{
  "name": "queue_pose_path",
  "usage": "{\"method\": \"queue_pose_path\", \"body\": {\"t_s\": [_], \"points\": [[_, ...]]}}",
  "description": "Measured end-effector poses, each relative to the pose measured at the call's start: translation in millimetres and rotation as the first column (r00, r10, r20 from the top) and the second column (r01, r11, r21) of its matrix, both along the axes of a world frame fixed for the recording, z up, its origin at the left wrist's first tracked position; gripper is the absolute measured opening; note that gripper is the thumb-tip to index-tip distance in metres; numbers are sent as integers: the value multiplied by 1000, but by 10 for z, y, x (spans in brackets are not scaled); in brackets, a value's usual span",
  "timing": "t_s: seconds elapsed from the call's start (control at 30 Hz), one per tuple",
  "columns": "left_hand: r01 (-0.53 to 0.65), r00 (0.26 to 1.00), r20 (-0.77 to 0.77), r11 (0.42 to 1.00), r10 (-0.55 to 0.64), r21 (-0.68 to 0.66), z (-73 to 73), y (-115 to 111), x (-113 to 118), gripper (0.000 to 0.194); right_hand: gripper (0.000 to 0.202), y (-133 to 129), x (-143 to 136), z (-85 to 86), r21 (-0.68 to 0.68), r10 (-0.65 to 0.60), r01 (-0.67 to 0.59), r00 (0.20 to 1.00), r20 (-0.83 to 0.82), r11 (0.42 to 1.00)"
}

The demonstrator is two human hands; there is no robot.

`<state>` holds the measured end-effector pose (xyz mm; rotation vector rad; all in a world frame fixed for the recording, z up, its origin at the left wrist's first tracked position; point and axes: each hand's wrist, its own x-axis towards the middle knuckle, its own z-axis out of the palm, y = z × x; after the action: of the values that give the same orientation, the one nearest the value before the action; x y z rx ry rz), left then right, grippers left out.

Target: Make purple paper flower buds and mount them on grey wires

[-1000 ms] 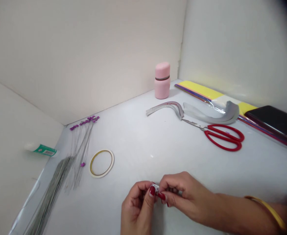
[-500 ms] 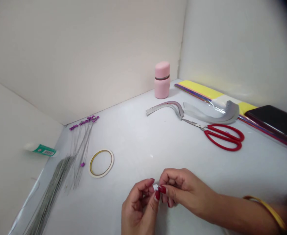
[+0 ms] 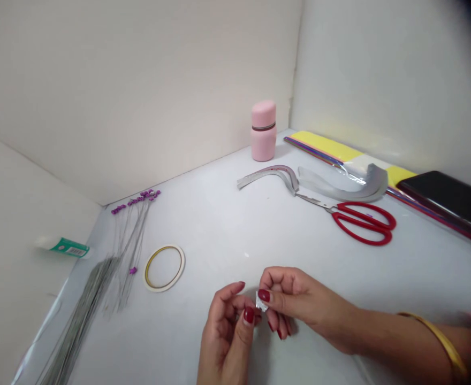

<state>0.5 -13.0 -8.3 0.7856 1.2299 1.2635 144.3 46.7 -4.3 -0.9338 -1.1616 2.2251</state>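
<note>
Between the thumb and fingertips of my right hand point(image 3: 299, 297) is a small folded piece of silvery-white paper strip point(image 3: 261, 302). My left hand point(image 3: 229, 334) is close beside it on the left, its index finger raised apart from the thumb; its other fingertips are near the paper, and whether they touch it I cannot tell. Both hands are low over the white table point(image 3: 215, 235). Beyond them lie a curved bundle of silvery paper strips point(image 3: 270, 172), a wider curled strip bundle point(image 3: 343, 190) and red-handled scissors point(image 3: 359, 222), whose tip meets the first bundle.
Left of my hands lies a roll of narrow tape point(image 3: 164, 268). Further left are purple stars on thin wires point(image 3: 137, 199), a loose purple star point(image 3: 133, 270), a bundle of bare wires point(image 3: 78, 315) and a green-white tube point(image 3: 69, 246). A pink flask point(image 3: 263, 131) and dark phone point(image 3: 448, 200) stand behind.
My left index finger has lifted off the paper piece and the left thumb has drawn back a little. My right hand keeps its pinch on the piece, now turned to show more of it.
</note>
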Motion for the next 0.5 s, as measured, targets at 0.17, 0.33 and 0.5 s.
{"method": "queue_pose_path", "body": {"t_s": [0.17, 0.33, 0.5], "points": [[103, 990, -98, 995, -103, 2, 3, -2, 16, 18, 27, -29, -22, -9, -19, -46, 46, 999, -11, 999], [237, 971, -27, 971, -238, -29, 28, 35, -73, 23, 27, 5, 3, 28, -9, 96, -96, 995, 21, 995], [259, 964, -37, 963, -262, -70, 23, 50, -92, 29, 29, 27, 7, 33, -33, 76, -78, 996, -40, 996]]}}
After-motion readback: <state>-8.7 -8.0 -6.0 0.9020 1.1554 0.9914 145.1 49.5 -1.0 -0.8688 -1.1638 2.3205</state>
